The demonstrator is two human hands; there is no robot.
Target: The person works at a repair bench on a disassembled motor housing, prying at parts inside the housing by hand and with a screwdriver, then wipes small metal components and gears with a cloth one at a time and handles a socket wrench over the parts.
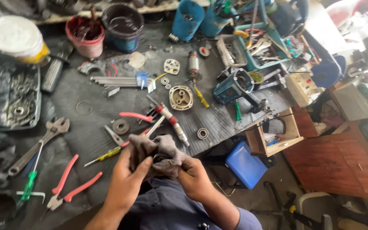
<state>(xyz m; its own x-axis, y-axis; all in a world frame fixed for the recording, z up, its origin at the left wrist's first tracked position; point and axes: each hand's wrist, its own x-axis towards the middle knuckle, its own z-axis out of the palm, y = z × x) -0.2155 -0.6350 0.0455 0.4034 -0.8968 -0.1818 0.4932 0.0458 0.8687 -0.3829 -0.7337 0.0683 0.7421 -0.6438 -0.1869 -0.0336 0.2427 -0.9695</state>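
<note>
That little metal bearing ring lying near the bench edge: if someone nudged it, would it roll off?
The bearing ring lies flat, so a nudge would probably slide it, not roll it. It looks like solid metal, likely heavy for its size. Tipped on edge, it might roll off the bench.

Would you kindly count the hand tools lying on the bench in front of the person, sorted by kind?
Pliers with red handles: 1
Adjustable wrench: 1
Screwdrivers: 3, namely green-handled, yellow-handled near the hands, yellow-handled by the round housing
Total: 5

Both hands, left hand and right hand, hold a grey rag around a dark gear-like part, not counted.
</note>
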